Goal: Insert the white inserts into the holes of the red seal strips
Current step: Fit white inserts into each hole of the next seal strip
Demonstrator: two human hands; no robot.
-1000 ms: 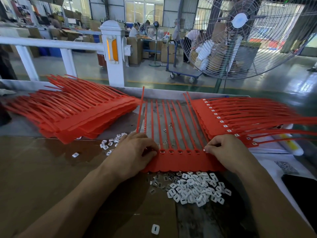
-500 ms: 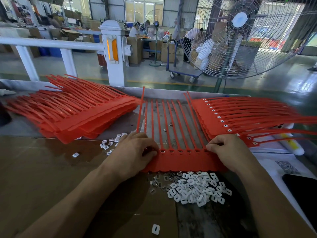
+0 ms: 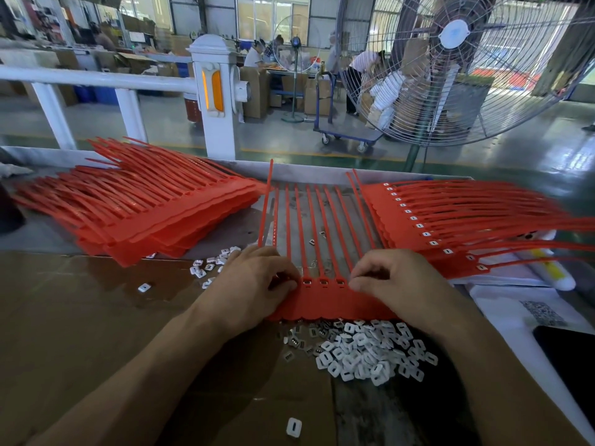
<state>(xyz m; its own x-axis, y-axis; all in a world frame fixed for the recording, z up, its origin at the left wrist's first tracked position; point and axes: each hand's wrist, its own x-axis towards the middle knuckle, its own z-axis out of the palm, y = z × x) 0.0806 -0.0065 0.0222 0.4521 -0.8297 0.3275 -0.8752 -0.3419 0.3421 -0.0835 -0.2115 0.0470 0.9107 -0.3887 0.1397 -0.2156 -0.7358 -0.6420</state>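
Observation:
A red seal strip sheet lies flat in front of me, its long tails pointing away and a row of holes near its base. My left hand rests on the sheet's left end with curled fingers pressing at a hole. My right hand sits on the right end, fingertips pinched at a hole; what it pinches is hidden. A heap of white inserts lies just below the sheet. Three holes between my hands show inserts.
A stack of red strips lies at the left, another stack with white inserts fitted at the right. Loose inserts are scattered left of my hand, one near me. Brown cardboard covers the table. A dark phone lies at right.
My right hand has slid left along the row of holes, closer to my left hand. My left hand has stayed in place.

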